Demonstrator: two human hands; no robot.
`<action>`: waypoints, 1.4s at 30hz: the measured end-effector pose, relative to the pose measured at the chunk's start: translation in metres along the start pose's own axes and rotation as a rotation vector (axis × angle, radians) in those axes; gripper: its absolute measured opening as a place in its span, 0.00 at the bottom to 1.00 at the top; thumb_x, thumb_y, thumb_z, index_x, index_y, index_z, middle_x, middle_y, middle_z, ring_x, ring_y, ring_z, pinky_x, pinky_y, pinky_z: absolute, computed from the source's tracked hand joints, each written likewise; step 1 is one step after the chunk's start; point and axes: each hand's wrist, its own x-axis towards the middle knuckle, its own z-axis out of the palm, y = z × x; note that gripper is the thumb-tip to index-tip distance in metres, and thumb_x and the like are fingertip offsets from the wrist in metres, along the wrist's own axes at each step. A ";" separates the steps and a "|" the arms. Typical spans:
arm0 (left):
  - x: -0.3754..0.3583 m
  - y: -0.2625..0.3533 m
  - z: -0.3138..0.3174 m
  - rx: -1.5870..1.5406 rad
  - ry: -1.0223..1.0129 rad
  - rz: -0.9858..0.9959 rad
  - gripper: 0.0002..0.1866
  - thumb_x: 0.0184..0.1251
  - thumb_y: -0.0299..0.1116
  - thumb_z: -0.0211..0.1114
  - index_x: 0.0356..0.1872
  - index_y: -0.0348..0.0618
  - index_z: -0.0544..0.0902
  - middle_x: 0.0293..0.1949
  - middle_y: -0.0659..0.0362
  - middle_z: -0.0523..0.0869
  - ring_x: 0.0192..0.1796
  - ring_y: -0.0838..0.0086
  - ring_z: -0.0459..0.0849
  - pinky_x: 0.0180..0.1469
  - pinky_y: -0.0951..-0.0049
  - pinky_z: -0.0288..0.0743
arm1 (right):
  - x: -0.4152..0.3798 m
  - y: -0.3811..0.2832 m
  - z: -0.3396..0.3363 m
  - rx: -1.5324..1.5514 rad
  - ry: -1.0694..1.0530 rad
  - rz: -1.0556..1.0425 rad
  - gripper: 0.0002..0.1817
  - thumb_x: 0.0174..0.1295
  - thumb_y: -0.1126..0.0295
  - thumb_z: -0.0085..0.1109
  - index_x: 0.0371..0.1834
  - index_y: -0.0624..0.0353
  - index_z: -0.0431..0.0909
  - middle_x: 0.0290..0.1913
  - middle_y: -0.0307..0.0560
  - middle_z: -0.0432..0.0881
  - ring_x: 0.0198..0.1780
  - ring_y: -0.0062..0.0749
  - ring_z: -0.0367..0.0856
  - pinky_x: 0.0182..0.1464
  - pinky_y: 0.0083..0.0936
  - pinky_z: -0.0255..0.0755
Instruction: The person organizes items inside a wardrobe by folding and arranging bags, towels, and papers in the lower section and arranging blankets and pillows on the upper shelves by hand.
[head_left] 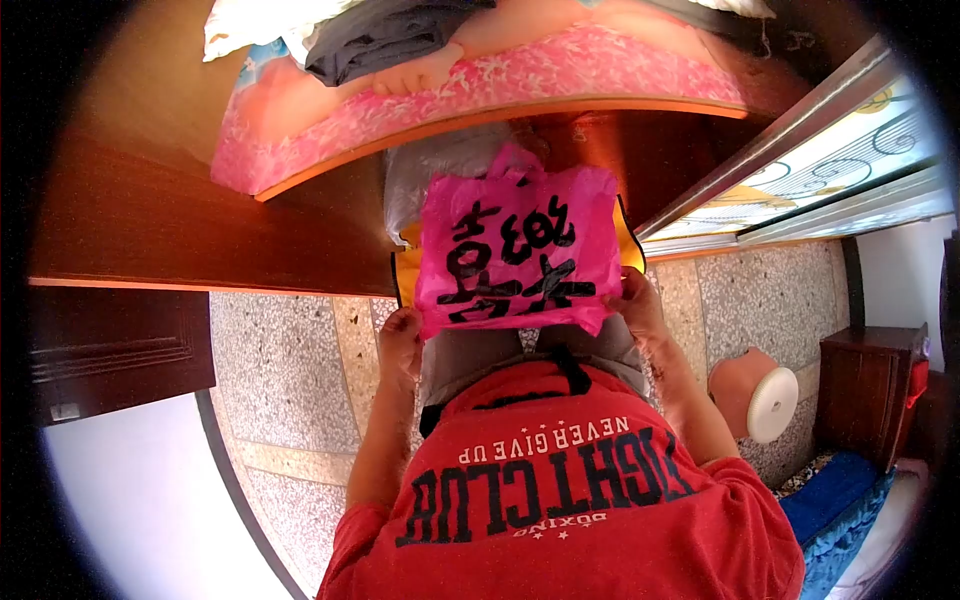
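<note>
A bright pink plastic bag (pixel 515 240) with large black brush-like characters is spread flat in front of my body. My left hand (pixel 403 342) is closed on its lower left corner, thumb and fingers pinching the edge. At the right edge, my right hand (pixel 637 305) grips the bag the same way. Something yellow with a black border (pixel 629 245) sticks out on both sides from behind the pink bag, mostly hidden. Beyond them lies a crumpled translucent plastic bag (pixel 410 185) on the brown wooden surface (pixel 330 235).
Above is a curved board (pixel 580 75) with a pink print, and a dark folded garment (pixel 385 40) on it. A metal-framed glass panel (pixel 800 165) stands at right. On the speckled floor (pixel 280 370) is a pinkish stool (pixel 750 395), near a dark wooden cabinet (pixel 865 390).
</note>
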 end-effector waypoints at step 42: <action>0.002 0.003 0.033 0.083 0.077 -0.002 0.02 0.66 0.27 0.59 0.36 0.45 0.75 0.30 0.63 0.78 0.30 0.77 0.77 0.28 0.76 0.72 | 0.003 0.008 -0.020 0.307 0.185 0.028 0.21 0.68 0.60 0.53 0.57 0.64 0.70 0.43 0.43 0.78 0.43 0.28 0.75 0.45 0.24 0.70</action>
